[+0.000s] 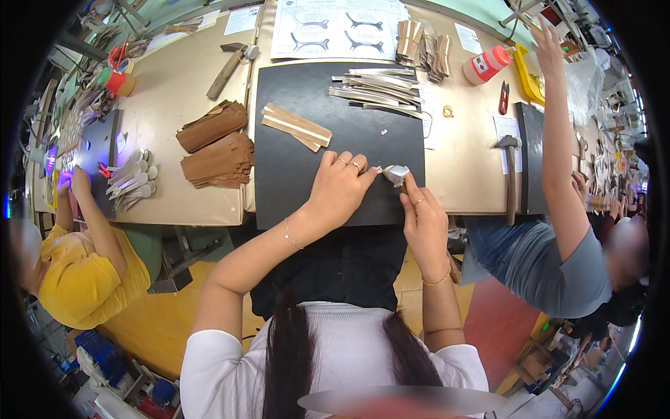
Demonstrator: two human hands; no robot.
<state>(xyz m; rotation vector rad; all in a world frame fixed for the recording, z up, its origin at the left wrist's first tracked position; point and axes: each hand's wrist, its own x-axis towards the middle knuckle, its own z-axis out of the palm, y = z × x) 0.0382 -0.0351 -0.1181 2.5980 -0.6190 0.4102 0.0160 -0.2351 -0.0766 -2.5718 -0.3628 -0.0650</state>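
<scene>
Over a black mat (300,181), my right hand (427,218) pinches a small, silvery-white folded piece (396,172) between thumb and fingers. My left hand (340,187) is closed, its fingertips meeting the left end of that piece; what they pinch there is too small to make out. Just beyond the left hand lies a tan strip bundle with a pale stripe (296,127). Farther back on the mat rests a pile of long silvery and cream strips (377,89). A tiny scrap (383,131) sits between pile and hands.
Brown leather pieces (216,157) are stacked left of the mat, with a hammer (230,70) behind. Printed sheets (335,28), bundled strips (422,49) and a red-capped bottle (487,64) stand at the back. Another hammer (510,167) lies right. Co-workers sit on both sides.
</scene>
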